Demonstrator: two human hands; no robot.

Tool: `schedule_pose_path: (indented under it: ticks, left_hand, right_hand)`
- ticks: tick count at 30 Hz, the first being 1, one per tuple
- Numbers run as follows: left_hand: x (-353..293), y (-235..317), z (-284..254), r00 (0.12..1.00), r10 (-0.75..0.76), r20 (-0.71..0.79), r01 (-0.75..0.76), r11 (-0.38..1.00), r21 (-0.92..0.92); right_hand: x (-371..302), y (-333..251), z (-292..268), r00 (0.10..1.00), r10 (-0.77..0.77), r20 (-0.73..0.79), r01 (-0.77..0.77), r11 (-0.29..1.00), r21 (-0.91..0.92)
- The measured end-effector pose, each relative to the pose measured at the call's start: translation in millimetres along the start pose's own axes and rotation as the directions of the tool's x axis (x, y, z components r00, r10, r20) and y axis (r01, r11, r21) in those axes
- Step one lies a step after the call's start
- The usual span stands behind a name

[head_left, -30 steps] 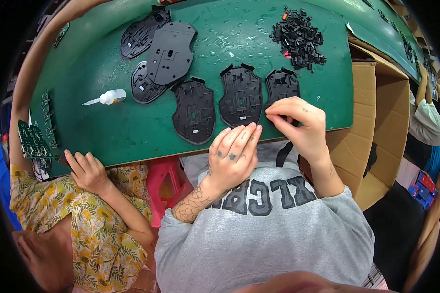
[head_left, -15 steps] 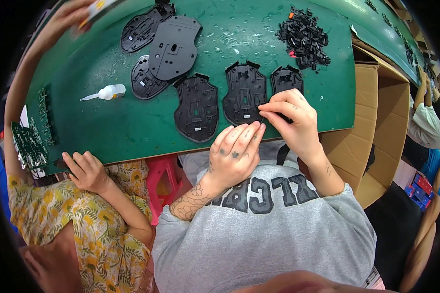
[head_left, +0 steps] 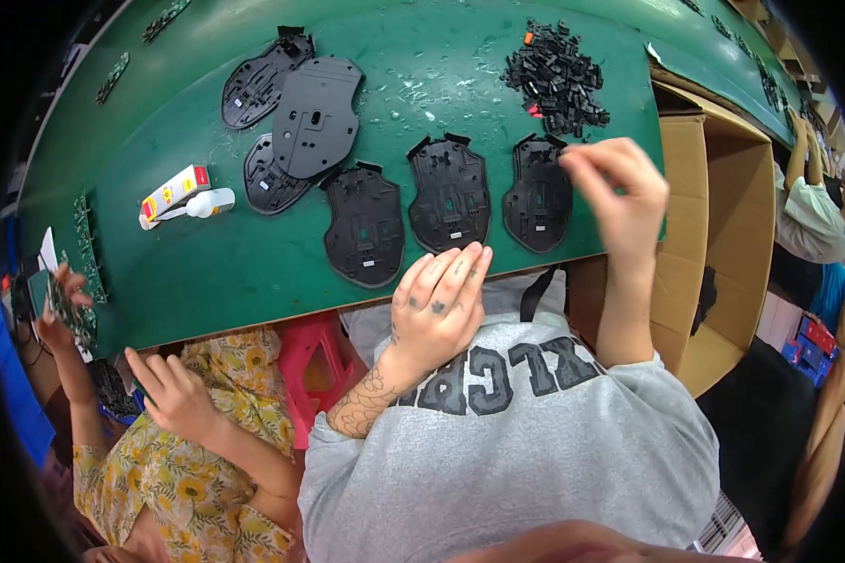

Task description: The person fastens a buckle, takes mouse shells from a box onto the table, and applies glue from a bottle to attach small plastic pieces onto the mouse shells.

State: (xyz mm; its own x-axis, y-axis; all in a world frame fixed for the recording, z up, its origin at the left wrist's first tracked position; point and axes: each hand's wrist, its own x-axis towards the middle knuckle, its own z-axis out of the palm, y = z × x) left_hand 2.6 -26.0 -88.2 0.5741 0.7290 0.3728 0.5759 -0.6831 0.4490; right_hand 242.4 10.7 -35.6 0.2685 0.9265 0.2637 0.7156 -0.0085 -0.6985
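Observation:
My left hand [head_left: 446, 296] lies flat at the table's front edge, fingers stretched out side by side. Its fingertips are at the lower end of the middle mouse-shaped black plastic shell [head_left: 451, 192]. Smeared by motion, my right hand [head_left: 622, 188] is raised beside the top of the right black shell [head_left: 538, 197]. Its thumb and forefinger are pinched together; whatever they hold is too small to make out. A third black shell [head_left: 364, 225] lies left of the middle one. All three have their inner sides up.
A heap of small black plastic parts [head_left: 559, 80] lies behind the right shell. More shells [head_left: 317, 117] overlap at the back left, near a white bottle [head_left: 211, 202] and a small box [head_left: 174, 195]. Cardboard boxes [head_left: 681, 216] stand right; a co-worker's hand [head_left: 178, 399] is at left.
My right hand has moved from the middle shell to the right one, uncovering it. My left hand has stayed about where it was. The co-worker has let go of the small box beside the bottle.

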Motion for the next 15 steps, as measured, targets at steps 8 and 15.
schedule_pose_path:
  ticks: [8,15]
  left_hand:
    - [-2,-2,1,1.0,0.001,-0.024,-0.001,1.0,-0.014]
    - [-36,-33,-22,0.937,0.117,-0.328,-0.121,0.993,0.006]
  right_hand:
    - [12,32,-15,0.989,-0.093,0.115,0.123,0.95,-0.288]
    - [7,-11,-14,0.932,-0.285,0.224,0.345,0.887,-0.306]
